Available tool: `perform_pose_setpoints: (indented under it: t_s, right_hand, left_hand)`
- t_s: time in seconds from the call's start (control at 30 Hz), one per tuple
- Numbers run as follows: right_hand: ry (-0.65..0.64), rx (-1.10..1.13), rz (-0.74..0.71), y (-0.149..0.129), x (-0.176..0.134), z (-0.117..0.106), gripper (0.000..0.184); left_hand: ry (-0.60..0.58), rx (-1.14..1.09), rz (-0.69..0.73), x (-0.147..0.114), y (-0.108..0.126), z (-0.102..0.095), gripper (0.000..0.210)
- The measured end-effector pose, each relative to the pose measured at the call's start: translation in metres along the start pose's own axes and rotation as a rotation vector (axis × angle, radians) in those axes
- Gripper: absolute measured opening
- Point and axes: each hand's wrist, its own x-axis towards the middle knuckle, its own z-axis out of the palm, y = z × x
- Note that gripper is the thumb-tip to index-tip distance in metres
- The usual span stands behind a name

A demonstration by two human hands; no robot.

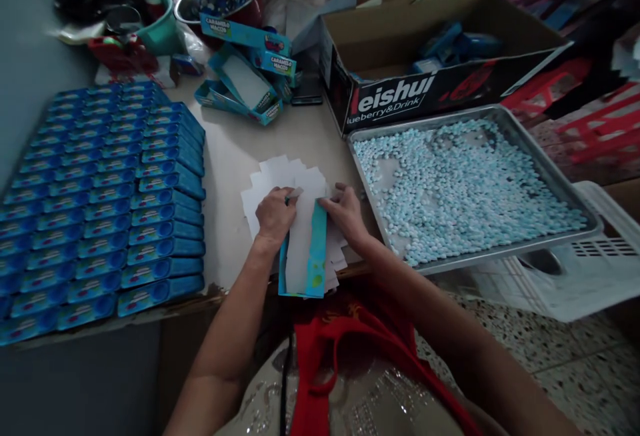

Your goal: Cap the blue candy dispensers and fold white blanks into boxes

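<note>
In the middle of the head view lies a long, open blue cardboard box (318,256) with a pale inside, its near end at the table's front edge. My left hand (277,215), with a ring on one finger, pinches the box's upper left edge. My right hand (346,211) has its thumb and forefinger closed on the upper right side of the box. Fanned-out white paper sheets (254,199) lie beneath the box and both hands. Whether a separate white sheet lines the box, I cannot tell.
Rows of closed blue boxes (150,223) fill the left side. At right, a metal tray (367,186) holds small pale-blue candies. Behind stand a large carton (345,99), blue display boxes (250,36), a phone (307,99), a metal bowl (187,6) and a green container (163,33).
</note>
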Motion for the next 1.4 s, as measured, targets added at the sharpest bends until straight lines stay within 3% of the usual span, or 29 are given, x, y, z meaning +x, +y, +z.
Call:
perform_pose_setpoints:
  t_s: [0.1,0.27,0.37,0.5,0.7,0.83,0.93,1.03,1.1,1.2,1.3,1.4]
  right_hand:
    - [-0.02,-0.206,-0.054,-0.007,-0.006,-0.001,0.039]
    - [-0.129,-0.679,-0.094,-0.034,-0.007,-0.005,0.036]
    - [-0.125,-0.724,-0.161,-0.04,-0.011,-0.008,0.036]
    - [-0.062,-0.598,-0.194,-0.023,-0.028,-0.01,0.033]
    - [0.067,-0.259,-0.186,0.0,-0.058,-0.017,0.028]
    - [0.086,-0.129,-0.222,-0.005,-0.059,-0.026,0.034]
    - [-0.045,0.131,-0.104,-0.008,-0.055,-0.028,0.04]
    - [-0.163,0.383,0.006,-0.001,-0.054,-0.026,0.039]
    - [-0.129,0.304,-0.03,0.007,-0.053,-0.025,0.039]
    - [-0.067,-0.066,-0.195,0.017,-0.049,-0.029,0.04]
    - [-0.155,-0.33,-0.313,0.018,-0.044,-0.036,0.04]
    - [-0.232,-0.425,-0.328,0.012,-0.042,-0.04,0.039]
  left_hand:
    - [0.02,-0.018,-0.004,-0.001,0.001,0.002,0.031]
    - [0.089,-0.08,-0.038,-0.012,0.006,0.004,0.03]
    - [0.124,-0.128,0.004,-0.026,0.003,0.005,0.029]
    - [0.154,-0.249,0.092,-0.049,-0.006,0.015,0.025]
    - [0.253,-0.541,0.06,-0.074,-0.014,0.03,0.019]
    - [0.067,-0.719,0.066,-0.067,-0.013,0.016,0.017]
    - [-0.078,-0.761,0.052,-0.06,-0.007,0.007,0.017]
    - [-0.077,-0.725,0.077,-0.059,0.002,0.008,0.024]
    - [-0.066,-0.644,0.101,-0.059,0.008,0.012,0.029]
    - [-0.102,-0.453,0.131,-0.057,0.013,0.019,0.033]
    - [-0.135,-0.299,0.177,-0.055,0.015,0.021,0.035]
    - [-0.089,-0.273,0.203,-0.058,0.013,0.022,0.035]
